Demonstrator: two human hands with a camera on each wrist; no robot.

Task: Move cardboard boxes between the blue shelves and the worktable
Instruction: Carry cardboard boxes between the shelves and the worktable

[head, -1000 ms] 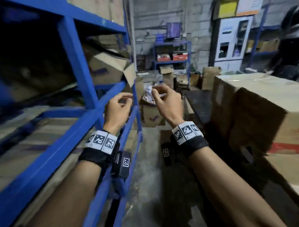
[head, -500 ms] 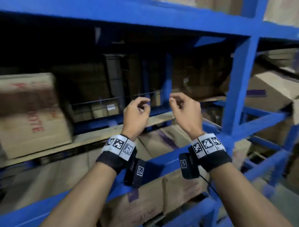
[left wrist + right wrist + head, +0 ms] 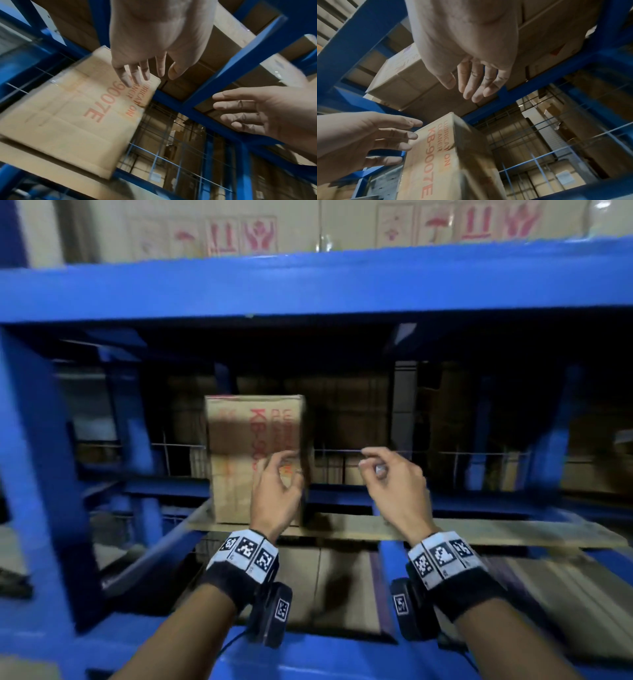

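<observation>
up close, bare hands (image 3: 275, 501) flank a rectangular cardboard box (image 3: 239, 440).

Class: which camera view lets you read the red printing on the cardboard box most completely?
The right wrist view: the box there shows "LUBRICATION CLEANER KB-9007E" almost whole. In the left wrist view the left hand covers part of the lettering. In the head view the print is blurred and partly hidden.
</observation>
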